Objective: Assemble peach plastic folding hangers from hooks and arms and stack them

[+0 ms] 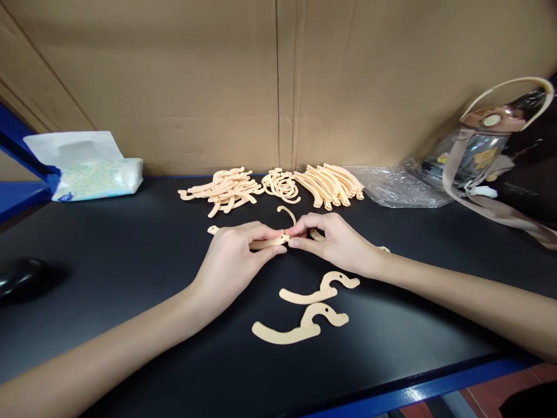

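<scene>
In the head view both my hands meet at the middle of the table over cream plastic pieces that look like folding hanger parts. My left hand (235, 249) is closed, thumb and fingers pinching a curved hanger arm (267, 242) whose holed end points right. My right hand (333, 241) pinches at that same end, its fingertips over a small joint; what exactly lies between them is partly hidden. A thin hanger hook (288, 212) curls up just behind the fingertips. Nearer me lie two curved cream pieces, a far one (307, 297) and a near one (285, 335), each with a bent, holed end.
Along the back sit a pile of hanger arms (228, 188), a small heap of hooks (281, 184) and another arm pile (331, 184). A clear plastic bag (400, 186) and a strapped bottle (483, 148) stand right. A tissue pack (98, 177) and black mouse-like object (21, 276) are left.
</scene>
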`<state>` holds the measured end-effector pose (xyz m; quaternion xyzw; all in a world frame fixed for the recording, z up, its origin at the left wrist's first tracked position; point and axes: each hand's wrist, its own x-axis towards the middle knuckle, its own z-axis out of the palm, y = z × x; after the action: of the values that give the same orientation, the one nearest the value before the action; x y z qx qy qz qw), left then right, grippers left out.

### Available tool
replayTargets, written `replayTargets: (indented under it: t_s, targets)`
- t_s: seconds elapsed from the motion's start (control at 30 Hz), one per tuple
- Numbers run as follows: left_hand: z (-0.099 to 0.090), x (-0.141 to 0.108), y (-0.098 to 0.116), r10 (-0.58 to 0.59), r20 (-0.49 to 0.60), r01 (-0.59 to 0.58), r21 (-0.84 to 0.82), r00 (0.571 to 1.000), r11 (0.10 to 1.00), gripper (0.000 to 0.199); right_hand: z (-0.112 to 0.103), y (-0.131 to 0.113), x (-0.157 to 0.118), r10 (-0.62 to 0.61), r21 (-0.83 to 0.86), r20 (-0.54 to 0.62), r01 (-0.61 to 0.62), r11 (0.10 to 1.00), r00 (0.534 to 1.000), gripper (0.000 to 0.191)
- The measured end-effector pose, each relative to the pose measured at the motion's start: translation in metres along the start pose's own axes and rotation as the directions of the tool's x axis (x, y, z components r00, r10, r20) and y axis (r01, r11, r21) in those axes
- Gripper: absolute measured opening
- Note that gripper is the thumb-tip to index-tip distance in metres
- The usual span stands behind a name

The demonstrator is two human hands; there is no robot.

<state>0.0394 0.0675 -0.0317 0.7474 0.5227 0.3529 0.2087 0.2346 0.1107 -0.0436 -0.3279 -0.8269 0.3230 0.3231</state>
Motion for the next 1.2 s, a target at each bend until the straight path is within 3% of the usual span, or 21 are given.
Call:
replayTargets:
  t_s: [0.33, 0.47, 0.57, 0.87, 1.03, 1.2]
  targets:
    - [0.0, -0.001, -0.002, 0.116, 0.039, -0.12, 0.112, 0.992, 0.986, 0.013, 0.0, 0.0, 0.0, 0.007, -0.03, -0.02, -0.008, 1.0, 1.0, 0.007]
    - [-0.002, 0.001, -0.002, 0.257, 0.091, -0.272, 0.296, 0.962, 0.916, 0.02, 0.001, -0.003, 0.0, -0.08, -0.126, -0.059, 0.072, 0.99, 0.995, 0.002]
    - [-0.003, 0.001, -0.002, 0.29, 0.135, -0.32, 0.399, 0.948, 0.86, 0.024, 0.002, -0.004, 0.0, -0.128, -0.175, -0.074, 0.114, 0.978, 0.989, 0.002]
    - [-0.003, 0.0, 0.005, 0.173, 0.146, -0.216, 0.371, 0.974, 0.903, 0.019, 0.003, -0.004, 0.001, -0.154, -0.243, -0.083, 0.13, 0.961, 0.985, 0.005]
    - [-0.002, 0.001, 0.009, 0.026, 0.081, -0.046, 0.256, 0.996, 0.965, 0.014, 0.003, -0.005, 0.002, -0.155, -0.246, -0.074, 0.133, 0.96, 0.985, 0.007]
    - [-0.001, 0.0, 0.011, -0.062, 0.067, 0.053, 0.135, 0.996, 0.989, 0.012, 0.004, -0.007, 0.0, -0.049, -0.116, -0.061, 0.042, 0.992, 0.997, 0.008]
